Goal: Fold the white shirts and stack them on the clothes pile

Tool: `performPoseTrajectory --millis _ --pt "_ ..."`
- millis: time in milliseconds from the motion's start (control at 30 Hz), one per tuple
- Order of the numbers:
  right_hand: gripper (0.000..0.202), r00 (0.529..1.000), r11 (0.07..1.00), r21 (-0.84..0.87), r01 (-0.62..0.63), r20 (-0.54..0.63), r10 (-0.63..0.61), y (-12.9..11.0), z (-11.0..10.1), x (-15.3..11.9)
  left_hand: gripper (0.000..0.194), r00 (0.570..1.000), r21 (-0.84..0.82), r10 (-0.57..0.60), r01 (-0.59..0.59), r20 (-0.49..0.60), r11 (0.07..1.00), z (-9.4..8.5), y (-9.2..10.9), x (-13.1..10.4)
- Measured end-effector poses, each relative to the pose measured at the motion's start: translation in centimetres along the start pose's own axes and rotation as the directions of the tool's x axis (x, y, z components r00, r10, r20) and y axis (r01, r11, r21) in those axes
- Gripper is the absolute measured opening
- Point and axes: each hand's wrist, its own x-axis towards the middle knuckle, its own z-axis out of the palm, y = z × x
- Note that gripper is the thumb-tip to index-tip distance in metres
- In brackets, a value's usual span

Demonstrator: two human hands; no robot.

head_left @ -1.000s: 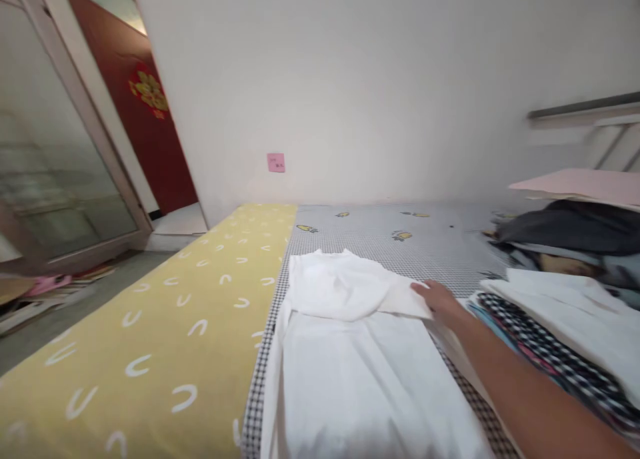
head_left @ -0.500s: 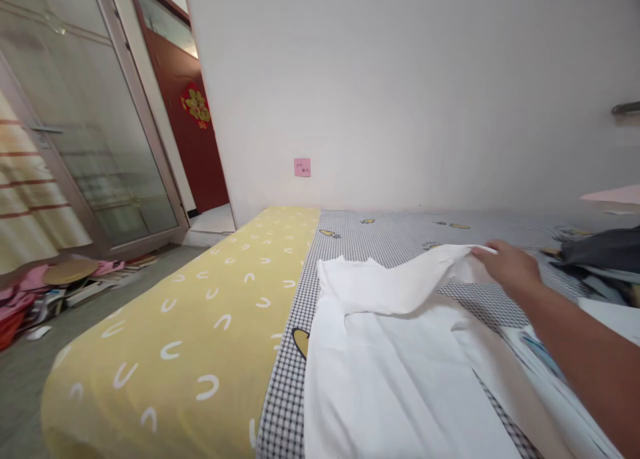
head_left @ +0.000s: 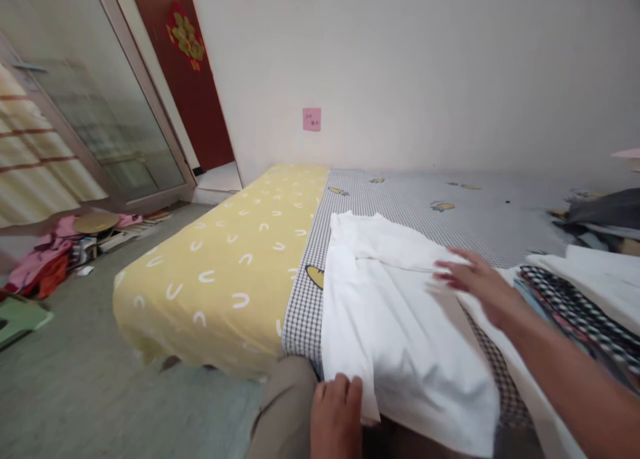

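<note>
A white garment (head_left: 395,312) lies spread on the checked sheet (head_left: 400,192) of the bed, its lower end hanging over the near edge. My right hand (head_left: 475,282) rests flat on the garment's right side, fingers apart and stretched out. My left hand (head_left: 337,415) is at the bed's near edge, touching the garment's hanging left corner; whether it grips the cloth is unclear.
A yellow patterned cover (head_left: 225,265) lies over the bed's left half. A stack of folded clothes (head_left: 585,299) and dark garments (head_left: 600,212) sit on the right. Clutter (head_left: 60,252) lies on the floor by a glass door (head_left: 90,112). A pink note (head_left: 311,119) is on the wall.
My right hand let go of the lifted sleeve and now lies flat on the garment. My left hand has come into view at the near edge. The view has tipped down and back.
</note>
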Motion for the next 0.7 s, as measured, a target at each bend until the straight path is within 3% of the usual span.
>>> performPoseTrajectory --millis 33,67,133,233,300,400,533,633,700 --pt "0.048 0.994 0.994 0.101 -0.033 0.105 0.022 -0.2 1.1 -3.2 0.038 1.0 -0.051 -0.027 0.027 0.013 0.998 -0.1 -0.3 -0.2" --pt "0.046 0.959 0.926 0.339 -0.165 0.276 0.069 -0.3 2.1 -6.5 0.03 0.997 -0.148 -0.068 0.071 0.026 0.986 -0.3 -0.7 -0.5" --pt "0.05 0.865 0.756 0.517 -0.401 0.487 0.125 -0.3 3.8 -12.7 0.016 0.975 -0.426 -0.217 0.212 0.039 0.88 -0.4 -2.1 -1.1" --pt "0.058 0.787 0.618 0.537 -0.574 0.571 0.235 0.1 5.8 -19.7 0.042 0.852 -0.769 -0.502 0.419 0.148 0.484 0.2 -4.9 -1.3" --pt "0.06 0.765 0.563 0.544 -0.622 0.575 0.289 0.2 6.9 -22.4 0.059 0.787 -0.825 -0.565 0.477 0.247 0.304 1.0 -6.3 -0.7" --pt "0.063 0.762 0.535 0.556 -0.636 0.559 0.325 -0.2 8.2 -23.8 0.07 0.795 -0.836 -0.533 0.481 0.289 0.264 2.2 -7.2 1.0" --pt "0.069 0.779 0.592 0.514 -0.621 0.489 0.392 -1.3 9.9 -22.8 0.058 0.813 -0.858 -0.526 0.437 0.25 0.268 3.2 -6.7 2.8" --pt "0.062 0.783 0.653 0.467 -0.596 0.519 0.343 -2.1 11.3 -21.8 0.045 0.834 -0.889 -0.5 0.39 0.231 0.24 3.1 -6.1 2.9" --pt "0.049 0.801 0.684 0.48 -0.55 0.534 0.27 -2.6 12.2 -21.6 0.046 0.854 -0.917 -0.457 0.359 0.249 0.172 2.7 -5.9 2.5"
